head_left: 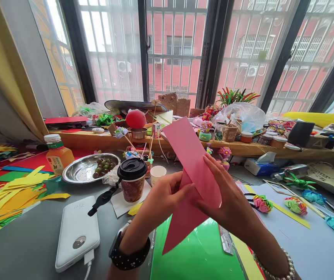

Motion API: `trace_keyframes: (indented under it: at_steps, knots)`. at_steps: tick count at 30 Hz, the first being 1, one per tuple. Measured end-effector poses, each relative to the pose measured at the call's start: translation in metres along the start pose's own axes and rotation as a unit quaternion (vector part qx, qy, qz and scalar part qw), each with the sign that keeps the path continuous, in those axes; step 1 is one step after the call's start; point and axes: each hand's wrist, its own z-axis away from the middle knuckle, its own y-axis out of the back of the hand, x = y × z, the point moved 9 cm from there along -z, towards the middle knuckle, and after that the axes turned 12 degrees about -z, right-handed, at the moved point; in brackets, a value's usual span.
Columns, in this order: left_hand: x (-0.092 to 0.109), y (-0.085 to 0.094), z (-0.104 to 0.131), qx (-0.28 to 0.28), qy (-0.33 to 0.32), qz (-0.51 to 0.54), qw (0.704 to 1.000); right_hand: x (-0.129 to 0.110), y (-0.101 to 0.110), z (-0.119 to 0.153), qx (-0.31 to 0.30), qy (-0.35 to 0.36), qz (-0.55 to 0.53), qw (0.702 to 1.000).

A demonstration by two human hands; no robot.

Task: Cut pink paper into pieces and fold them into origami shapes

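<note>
A folded sheet of pink paper [188, 146] is held up in the middle of the head view, above a green sheet or folder [196, 256] on the table. My left hand [167, 194] pinches its left edge, thumb lying on the front. My right hand [228, 190] grips the right side, fingers along the upper layer and thumb lower down. The paper's top strip tilts up to the left, and a pointed flap hangs down at lower left. A ruler [225, 239] lies at the green surface's right edge, partly under the right forearm.
Left of my hands are a lidded coffee cup [132, 181], a white power bank [78, 233], a steel plate [78, 169] with grapes, a juice bottle [58, 155] and yellow paper strips [18, 194]. Paper flowers [262, 203] lie at right. Behind runs a cluttered windowsill [114, 140].
</note>
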Motion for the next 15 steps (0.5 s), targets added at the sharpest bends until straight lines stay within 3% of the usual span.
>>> trace_keyframes:
  at_steps: [8, 15]
  knots:
    - [0.003, 0.014, 0.010, -0.014, 0.021, 0.070, 0.997, -0.002, 0.025, 0.003, 0.050, -0.007, -0.007, 0.999]
    - [0.018, 0.007, 0.014, -0.015, -0.013, 0.045, 0.999, -0.018, 0.006, 0.007, -0.003, 0.013, 0.007, 1.000]
